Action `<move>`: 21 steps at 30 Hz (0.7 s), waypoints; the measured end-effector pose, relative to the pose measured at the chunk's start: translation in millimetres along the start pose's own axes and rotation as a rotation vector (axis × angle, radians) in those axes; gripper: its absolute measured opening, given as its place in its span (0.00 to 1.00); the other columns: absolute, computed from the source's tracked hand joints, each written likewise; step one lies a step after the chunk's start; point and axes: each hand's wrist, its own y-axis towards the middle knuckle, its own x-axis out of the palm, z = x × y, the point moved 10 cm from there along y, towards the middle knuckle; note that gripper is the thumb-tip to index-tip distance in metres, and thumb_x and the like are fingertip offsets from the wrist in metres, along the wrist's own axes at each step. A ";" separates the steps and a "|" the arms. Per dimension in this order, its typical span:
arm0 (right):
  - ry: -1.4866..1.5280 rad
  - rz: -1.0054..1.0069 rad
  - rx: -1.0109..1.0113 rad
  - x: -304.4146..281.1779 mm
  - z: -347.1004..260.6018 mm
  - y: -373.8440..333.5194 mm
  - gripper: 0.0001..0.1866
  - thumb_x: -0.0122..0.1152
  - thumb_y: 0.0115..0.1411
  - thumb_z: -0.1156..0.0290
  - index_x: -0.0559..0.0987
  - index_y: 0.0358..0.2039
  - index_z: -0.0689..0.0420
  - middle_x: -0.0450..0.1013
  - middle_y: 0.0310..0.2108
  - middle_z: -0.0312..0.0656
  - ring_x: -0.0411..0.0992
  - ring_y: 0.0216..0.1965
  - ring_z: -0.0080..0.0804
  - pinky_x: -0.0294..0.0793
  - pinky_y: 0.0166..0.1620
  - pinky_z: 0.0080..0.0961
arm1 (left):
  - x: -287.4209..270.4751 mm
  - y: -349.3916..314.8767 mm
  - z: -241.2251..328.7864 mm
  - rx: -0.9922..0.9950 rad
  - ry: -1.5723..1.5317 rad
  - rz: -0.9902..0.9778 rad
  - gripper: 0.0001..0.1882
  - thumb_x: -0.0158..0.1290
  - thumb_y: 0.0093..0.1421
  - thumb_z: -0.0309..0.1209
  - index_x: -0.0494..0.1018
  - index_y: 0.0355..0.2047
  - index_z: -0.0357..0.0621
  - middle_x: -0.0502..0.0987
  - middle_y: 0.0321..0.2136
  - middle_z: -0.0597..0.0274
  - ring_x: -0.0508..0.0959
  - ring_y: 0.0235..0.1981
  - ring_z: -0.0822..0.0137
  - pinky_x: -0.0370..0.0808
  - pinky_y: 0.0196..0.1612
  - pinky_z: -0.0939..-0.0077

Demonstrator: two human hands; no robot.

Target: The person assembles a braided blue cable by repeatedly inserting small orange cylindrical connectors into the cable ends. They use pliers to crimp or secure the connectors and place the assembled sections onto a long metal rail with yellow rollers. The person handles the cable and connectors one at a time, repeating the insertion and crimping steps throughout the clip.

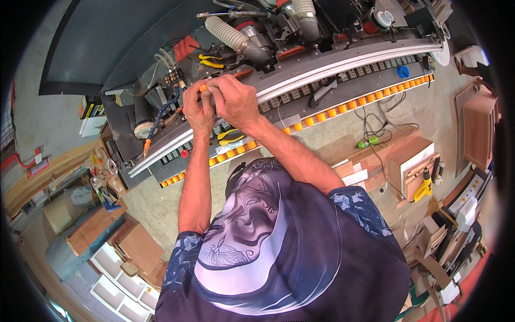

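Observation:
Over the left part of a long dark machine, both my hands come together at a small orange piece [203, 87], possibly a nozzle tip. My left hand [197, 112] is closed, its fingertips at the piece. From the other side my right hand [236, 103] pinches at the same piece, its fingers curled and partly hiding it. Just left of my hands runs a blue segmented hose [162, 111] ending in an orange nozzle [147, 146]. Yellow-handled pliers [211, 61] lie beyond my hands, and another yellow-handled tool [230, 137] rests between my forearms.
A silver rail [343, 65] and a row of orange rollers [332, 112] run along the machine's front. Ribbed grey hoses [227, 34] rise behind. A blue ring [402, 72] sits at right. Cables [370, 126], wooden boxes [410, 155] and a yellow tool [424, 187] lie right of me.

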 end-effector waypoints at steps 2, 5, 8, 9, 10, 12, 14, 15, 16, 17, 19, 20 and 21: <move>-0.002 0.008 0.003 -2.3 -2.1 0.8 0.04 0.65 0.61 0.74 0.80 0.37 0.56 0.77 0.32 0.39 0.79 0.30 0.38 0.80 0.30 0.34 | -0.3 -1.4 -1.3 -0.004 -0.005 0.009 0.12 0.58 0.73 0.37 0.80 0.48 0.42 0.84 0.42 0.60 0.78 0.42 0.58 0.75 0.48 0.65; 0.010 -0.039 0.044 -4.5 -5.6 3.9 0.05 0.64 0.61 0.79 0.82 0.38 0.59 0.81 0.35 0.42 0.82 0.34 0.43 0.82 0.35 0.35 | -0.2 -2.6 -3.6 -0.006 -0.017 0.012 0.14 0.58 0.73 0.39 0.80 0.48 0.42 0.84 0.43 0.59 0.78 0.42 0.58 0.75 0.48 0.65; 0.025 -0.012 0.052 -7.0 -3.9 3.4 0.05 0.64 0.61 0.78 0.82 0.39 0.58 0.81 0.34 0.41 0.81 0.33 0.43 0.82 0.34 0.36 | 1.2 -2.6 -3.8 -0.009 -0.021 0.009 0.15 0.58 0.73 0.41 0.81 0.48 0.41 0.84 0.43 0.59 0.78 0.42 0.58 0.75 0.48 0.65; 0.028 -0.007 0.060 -7.3 -3.5 3.1 0.05 0.64 0.62 0.78 0.82 0.38 0.58 0.81 0.34 0.41 0.81 0.33 0.43 0.81 0.34 0.36 | 1.7 -2.4 -3.6 -0.011 -0.022 0.008 0.15 0.58 0.73 0.41 0.81 0.48 0.41 0.84 0.43 0.59 0.78 0.42 0.58 0.74 0.48 0.65; 0.031 -0.003 0.067 -8.0 -3.6 2.4 0.05 0.65 0.62 0.78 0.82 0.38 0.58 0.81 0.34 0.41 0.81 0.33 0.43 0.81 0.34 0.36 | 2.1 -2.6 -4.0 -0.013 -0.016 0.004 0.16 0.58 0.73 0.42 0.81 0.48 0.41 0.84 0.43 0.59 0.78 0.42 0.58 0.75 0.48 0.65; 0.032 0.002 0.088 -8.6 -3.3 1.3 0.04 0.65 0.62 0.77 0.82 0.38 0.58 0.81 0.34 0.41 0.81 0.33 0.43 0.81 0.34 0.36 | 2.4 -2.8 -5.8 -0.017 -0.004 -0.005 0.17 0.57 0.73 0.43 0.81 0.48 0.41 0.85 0.43 0.59 0.79 0.43 0.58 0.75 0.49 0.65; 0.031 0.002 0.113 -8.0 -2.1 -0.1 0.03 0.65 0.62 0.76 0.81 0.37 0.58 0.81 0.34 0.41 0.81 0.33 0.43 0.81 0.33 0.36 | 1.2 -3.6 -8.8 -0.017 -0.010 0.009 0.17 0.57 0.74 0.43 0.81 0.48 0.41 0.85 0.43 0.58 0.80 0.44 0.57 0.76 0.50 0.64; 0.031 0.016 0.106 -9.6 -3.6 -0.3 0.03 0.65 0.62 0.76 0.81 0.37 0.58 0.81 0.33 0.41 0.81 0.33 0.43 0.81 0.33 0.36 | 1.5 -4.6 -9.8 -0.017 -0.013 0.016 0.18 0.57 0.74 0.44 0.81 0.48 0.41 0.85 0.44 0.58 0.80 0.45 0.57 0.76 0.50 0.64; 0.031 0.031 0.099 -11.1 -4.8 -0.2 0.03 0.65 0.62 0.76 0.81 0.36 0.58 0.81 0.33 0.41 0.81 0.33 0.43 0.81 0.33 0.36 | 2.2 -4.4 -8.9 -0.030 -0.016 0.014 0.18 0.57 0.74 0.44 0.81 0.48 0.41 0.85 0.44 0.58 0.80 0.45 0.57 0.76 0.51 0.63; 0.032 0.046 0.092 -12.6 -5.4 -0.3 0.02 0.65 0.62 0.76 0.81 0.36 0.58 0.81 0.33 0.40 0.81 0.33 0.43 0.81 0.33 0.36 | 2.1 -4.5 -7.5 -0.043 -0.018 0.013 0.18 0.57 0.74 0.44 0.81 0.48 0.41 0.85 0.44 0.58 0.81 0.46 0.56 0.77 0.52 0.63; 0.044 0.054 0.093 -12.5 -4.4 -1.3 0.03 0.65 0.62 0.76 0.81 0.36 0.58 0.81 0.33 0.40 0.81 0.33 0.43 0.81 0.33 0.36 | 2.8 -5.2 -7.8 -0.064 -0.025 0.011 0.18 0.57 0.74 0.45 0.81 0.48 0.41 0.85 0.44 0.57 0.81 0.47 0.56 0.77 0.52 0.62; 0.052 0.058 0.093 -12.1 -4.1 -2.1 0.03 0.65 0.62 0.76 0.81 0.36 0.58 0.81 0.33 0.40 0.81 0.33 0.43 0.81 0.33 0.36 | 2.6 -6.1 -9.8 -0.073 -0.029 0.011 0.18 0.57 0.74 0.45 0.81 0.48 0.41 0.85 0.44 0.57 0.81 0.47 0.56 0.77 0.52 0.62; 0.047 0.046 0.108 -9.8 -2.2 -3.3 0.02 0.65 0.62 0.76 0.81 0.36 0.58 0.81 0.33 0.40 0.81 0.33 0.43 0.81 0.33 0.35 | 2.4 -6.8 -11.6 -0.082 -0.033 0.012 0.18 0.56 0.74 0.44 0.81 0.49 0.42 0.85 0.44 0.57 0.81 0.47 0.56 0.77 0.53 0.62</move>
